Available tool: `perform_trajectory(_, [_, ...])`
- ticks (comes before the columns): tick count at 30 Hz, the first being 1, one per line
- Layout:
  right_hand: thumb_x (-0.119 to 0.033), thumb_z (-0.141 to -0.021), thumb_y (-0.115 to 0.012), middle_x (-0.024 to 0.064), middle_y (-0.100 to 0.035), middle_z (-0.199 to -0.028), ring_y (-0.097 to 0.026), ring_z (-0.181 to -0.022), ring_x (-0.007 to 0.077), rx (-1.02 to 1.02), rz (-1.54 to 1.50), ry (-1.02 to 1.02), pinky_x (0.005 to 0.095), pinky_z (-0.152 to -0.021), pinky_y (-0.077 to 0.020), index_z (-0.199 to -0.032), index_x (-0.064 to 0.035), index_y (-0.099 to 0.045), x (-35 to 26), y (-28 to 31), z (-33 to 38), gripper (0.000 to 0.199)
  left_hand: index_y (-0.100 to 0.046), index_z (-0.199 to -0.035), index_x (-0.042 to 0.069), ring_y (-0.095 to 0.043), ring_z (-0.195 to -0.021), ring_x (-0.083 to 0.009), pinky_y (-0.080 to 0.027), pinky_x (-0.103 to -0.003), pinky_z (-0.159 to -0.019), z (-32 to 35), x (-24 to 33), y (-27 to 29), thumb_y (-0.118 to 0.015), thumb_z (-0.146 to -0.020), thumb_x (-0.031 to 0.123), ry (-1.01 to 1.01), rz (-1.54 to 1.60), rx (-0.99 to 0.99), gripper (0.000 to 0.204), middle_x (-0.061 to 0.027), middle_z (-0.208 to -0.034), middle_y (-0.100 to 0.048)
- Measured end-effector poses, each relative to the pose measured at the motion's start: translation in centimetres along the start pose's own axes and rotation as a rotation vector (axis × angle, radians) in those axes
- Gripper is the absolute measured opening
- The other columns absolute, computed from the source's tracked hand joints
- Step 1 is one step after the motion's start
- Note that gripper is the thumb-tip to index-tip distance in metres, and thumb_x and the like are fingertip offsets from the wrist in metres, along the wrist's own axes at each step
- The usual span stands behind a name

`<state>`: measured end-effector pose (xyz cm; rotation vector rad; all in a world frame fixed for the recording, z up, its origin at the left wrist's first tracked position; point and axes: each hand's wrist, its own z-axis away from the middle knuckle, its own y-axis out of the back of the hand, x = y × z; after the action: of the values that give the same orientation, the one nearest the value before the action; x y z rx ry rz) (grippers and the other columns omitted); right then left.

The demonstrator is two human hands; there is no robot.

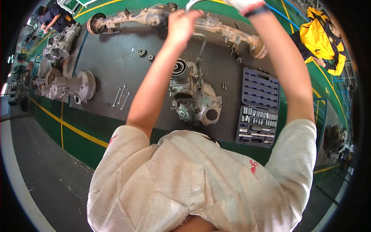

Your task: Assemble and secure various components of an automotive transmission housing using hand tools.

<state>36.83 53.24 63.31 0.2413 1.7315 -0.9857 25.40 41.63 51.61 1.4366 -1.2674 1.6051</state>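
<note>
My bare left hand (181,26) is closed around the cranked middle of a bent steel speed wrench (202,48). The wrench's lower end stands on the right side of a grey metal gearbox (197,92) directly before me; its upper bend runs out past the top edge. High on the right, my right hand (249,5) wears a white knitted glove with a red-and-dark cuff. Its fingers are cut off by the frame edge, so whether it touches the wrench is hidden.
An open socket set case (261,91) lies to the right. Left are several spanners (121,97), round bearing-like parts (142,52) and another gearbox (69,87). A rusty axle (127,18) spans the table's far side. People stand beyond: dark clothing (54,14), yellow-black jacket (319,38).
</note>
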Motion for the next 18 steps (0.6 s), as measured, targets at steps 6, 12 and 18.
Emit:
perform_trajectory(6, [-0.042,-0.101,-0.047,-0.0071,-0.035,-0.051,-0.03,-0.038,0.0117,-0.092,0.305,0.153,0.0293,-0.038,-0.026,-0.065,-0.0225,-0.042,5.1,-8.4,1.8,0.041,-0.067,-0.114,-0.003,-0.063,-0.097,-0.0232,-0.05,-0.034,-0.088,-3.8,-4.1,-1.1,-0.061,-0.095,0.02,-0.014,-0.391,-0.232,0.031,-0.01,-0.102,-0.069])
perform_trajectory(12, [-0.037,-0.102,-0.047,-0.0057,-0.04,-0.053,-0.038,-0.041,0.0118,0.083,0.084,0.119,0.0302,-0.039,-0.0321,-0.069,-0.0209,-0.046,0.4,1.3,-1.0,0.036,-0.067,-0.082,0.007,-0.037,-0.043,-0.0079,-0.028,-0.026,-0.041,-3.9,-3.3,2.3,-0.067,-0.091,0.015,0.126,0.139,-0.174,0.012,0.0064,-0.056,-0.043])
perform_trajectory(18, [-0.035,-0.102,-0.046,-0.0038,-0.047,-0.063,-0.043,-0.048,0.0139,0.005,1.011,0.685,0.0277,-0.043,-0.0358,-0.08,-0.0177,-0.05,5.3,-4.3,-2.1,0.029,-0.063,-0.09,0.004,-0.047,-0.044,-0.0099,-0.036,-0.028,-0.042,-6.1,-4.3,-6.0,-0.061,-0.096,0.015,0.057,-0.109,0.028,0.013,0.0004,-0.058,-0.055])
